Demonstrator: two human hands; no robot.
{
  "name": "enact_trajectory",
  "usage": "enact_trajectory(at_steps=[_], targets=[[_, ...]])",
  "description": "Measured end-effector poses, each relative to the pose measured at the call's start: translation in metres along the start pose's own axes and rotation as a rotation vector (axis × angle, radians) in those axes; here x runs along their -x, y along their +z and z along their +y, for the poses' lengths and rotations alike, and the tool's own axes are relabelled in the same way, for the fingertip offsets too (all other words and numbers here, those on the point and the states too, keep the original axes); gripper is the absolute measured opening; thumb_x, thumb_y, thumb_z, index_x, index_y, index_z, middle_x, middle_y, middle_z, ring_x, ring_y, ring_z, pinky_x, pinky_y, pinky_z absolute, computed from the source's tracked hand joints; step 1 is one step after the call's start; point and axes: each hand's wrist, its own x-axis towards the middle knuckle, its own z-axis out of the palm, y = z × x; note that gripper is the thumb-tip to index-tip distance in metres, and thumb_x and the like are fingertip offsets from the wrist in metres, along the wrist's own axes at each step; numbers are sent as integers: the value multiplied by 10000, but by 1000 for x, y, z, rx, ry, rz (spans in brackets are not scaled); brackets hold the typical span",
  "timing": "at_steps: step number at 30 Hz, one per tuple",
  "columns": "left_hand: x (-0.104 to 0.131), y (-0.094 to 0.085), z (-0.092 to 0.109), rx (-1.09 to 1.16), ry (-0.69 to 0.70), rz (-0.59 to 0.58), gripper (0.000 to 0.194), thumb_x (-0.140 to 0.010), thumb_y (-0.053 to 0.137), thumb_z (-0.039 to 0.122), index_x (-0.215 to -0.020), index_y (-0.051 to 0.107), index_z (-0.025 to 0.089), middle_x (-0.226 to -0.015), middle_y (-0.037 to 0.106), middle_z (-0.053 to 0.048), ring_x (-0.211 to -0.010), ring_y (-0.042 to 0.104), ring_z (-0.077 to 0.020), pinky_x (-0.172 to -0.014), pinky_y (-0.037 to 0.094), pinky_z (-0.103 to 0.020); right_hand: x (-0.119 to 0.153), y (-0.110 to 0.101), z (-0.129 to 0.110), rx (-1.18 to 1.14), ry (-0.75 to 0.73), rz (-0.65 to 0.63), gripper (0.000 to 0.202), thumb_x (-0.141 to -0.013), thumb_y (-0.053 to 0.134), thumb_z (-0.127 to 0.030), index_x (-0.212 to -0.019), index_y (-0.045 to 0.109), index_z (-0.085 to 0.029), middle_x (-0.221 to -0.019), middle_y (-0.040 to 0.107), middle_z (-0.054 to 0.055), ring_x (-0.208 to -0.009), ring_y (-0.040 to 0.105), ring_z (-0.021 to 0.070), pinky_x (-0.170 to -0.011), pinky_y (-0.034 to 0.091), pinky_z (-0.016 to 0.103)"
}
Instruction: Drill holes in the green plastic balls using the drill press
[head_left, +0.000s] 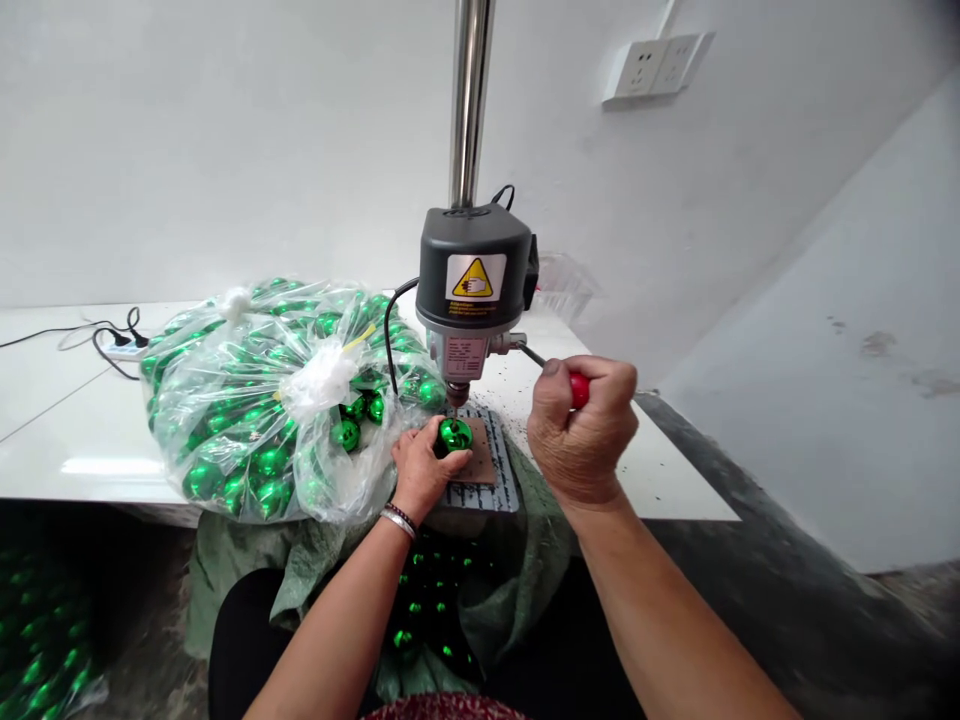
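Note:
Under the chuck of a small drill press (474,270) sits a shiny green ball (455,435), like a Christmas bauble. My left hand (424,465) grips this ball from the left and front, thumb and fingers around its side. The drill bit (454,408) reaches down to the top of the ball; whether it has gone in I cannot tell. Beneath the ball lies a brown board (484,462) on the press's grey base (506,480). My right hand (581,430) is closed around the red knob (578,390) of the feed lever (532,354).
A clear plastic bag (322,375) full of green balls lies left of the press on the white table (67,440). More green balls rest in a green woven sack (525,590) below the table edge. A power strip (124,350) with plugs is at the far left.

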Motion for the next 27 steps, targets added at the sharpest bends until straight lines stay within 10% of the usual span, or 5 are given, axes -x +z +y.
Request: enact_trajectory(at_steps=[6, 16, 27], targets=[[-1, 1, -1, 7, 3, 3, 551, -749, 706, 438, -1264, 596, 275, -1007, 673, -57, -1041, 545, -276, -933, 382, -421, 16, -4, 4, 10, -28, -13, 112, -863, 494, -318, -829, 463, -215, -666, 548, -14, -567, 503, 101, -542, 384, 245], [11, -8, -2, 111, 72, 45, 476, -718, 732, 359, -1163, 625, 228, -980, 668, -47, -1003, 578, -244, -924, 438, -383, -100, 24, -9, 86, 214, -276, 261, -851, 461, -449, -751, 444, -208, -587, 399, -26, -560, 340, 95, -612, 335, 268], [73, -70, -35, 68, 340, -86, 587, -742, 719, 372, -1287, 574, 213, -1305, 624, -108, -1243, 524, -281, -1104, 378, -452, -101, 17, -28, 121, 358, -324, 153, -827, 493, -297, -755, 413, -189, -638, 425, -36, -588, 233, 63, -668, 281, 282]])
